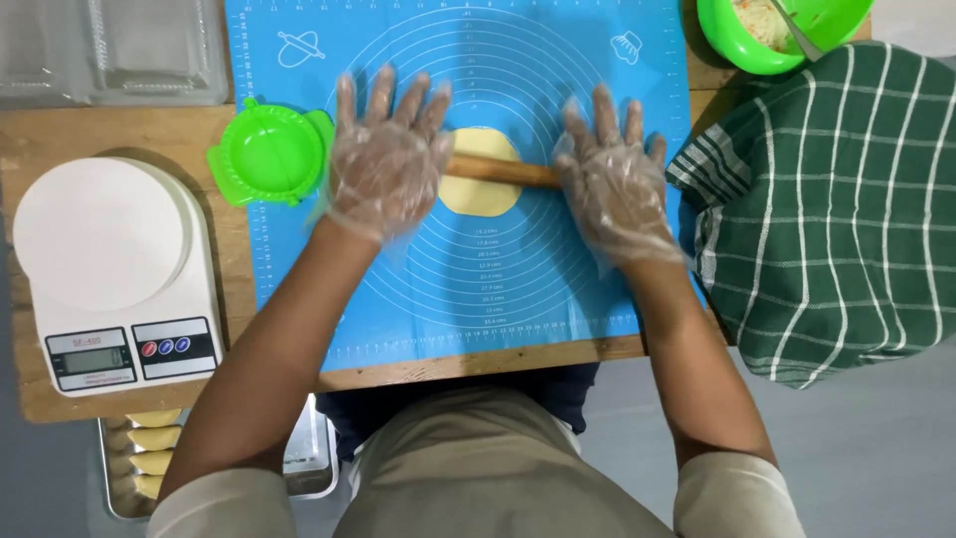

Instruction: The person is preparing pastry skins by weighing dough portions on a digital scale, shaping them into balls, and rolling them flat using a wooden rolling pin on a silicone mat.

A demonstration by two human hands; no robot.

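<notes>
Two gloved hands flat on the job here, both in thin clear plastic gloves. My left hand (386, 159) and my right hand (614, 177) are spread out with the fingers stretched, palms pressing down on the ends of a wooden rolling pin (503, 170), so nothing is really gripped, just pushed on. The pin lies across a pale yellow round of dough (480, 191), which sits near the middle of the blue silicone pastry mat (478, 299) with its ring markings.

Just left of my left hand, touching the mat's edge, is a green plastic dumpling press (271, 152), lying open. Further left on the wooden table (60, 134) is a white kitchen scale (110, 274). Clear plastic containers (115, 50) sit at the top left. On my right there's a green-and-white checked cloth (827, 214) bunched over something, and above it a green bowl (742, 45) with filling and a spoon in it. Down by my left elbow, a metal tray (304, 463) holds a few folded pastries (151, 448).
</notes>
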